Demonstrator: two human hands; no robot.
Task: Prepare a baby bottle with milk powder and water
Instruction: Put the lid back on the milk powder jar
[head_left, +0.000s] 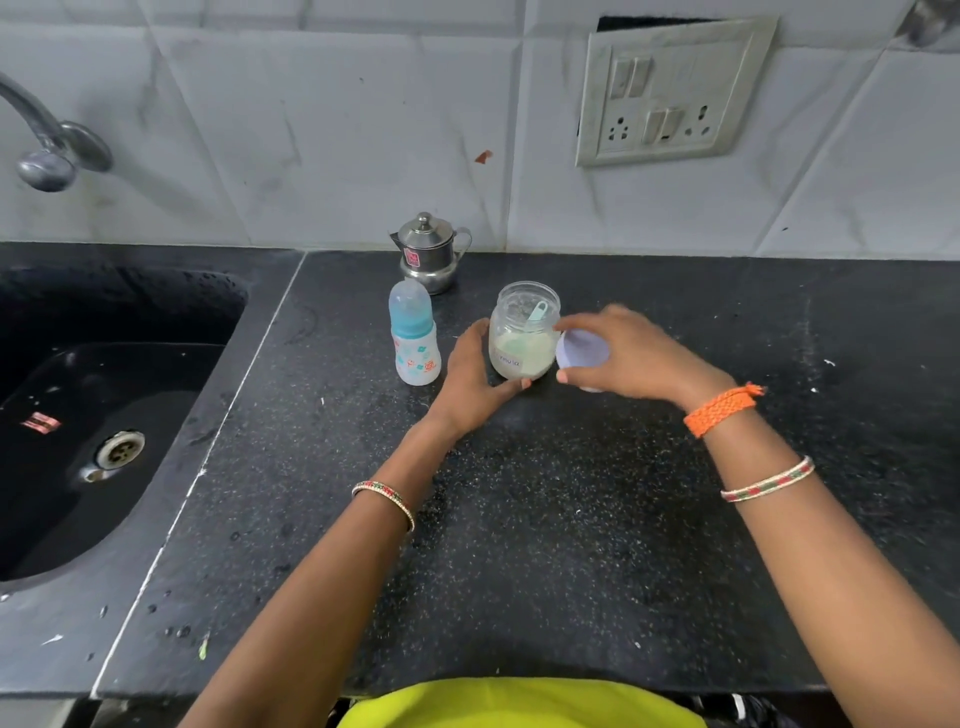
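Head view: black speckled counter (545, 519), w/ a dark sink (104, 415) on the left and a white tiled wall (337, 130) at the far side. Clear jar (524, 332) stands upright near the centre of the counter, lid off, pale milk powder (522, 356) filling roughly its lower half and a pale green scoop (536, 314) leaning inside. Left hand (475, 379) wraps the jar's left side and base, fingers and thumb curled round it. Right hand (623, 353) is just right of the jar, gripping a white lid (582, 353) between thumb and fingers; lid is tilted, its flat face turned toward the jar, close to the jar's right side, can't tell if touching.

Baby bottle (413, 338) stands upright just left of the jar and the left hand, blue collar and clear cap on, apart from both hands. Small steel pot (428, 252) w/ lid, spout and handle sits farther back, by the wall, just behind the bottle.

Tap (47, 140) hangs over the sink at far left. Switch/socket plate (675, 93) on the wall at upper right. Bangles on both wrists, plus an orange woven band (719, 410) on the right one.
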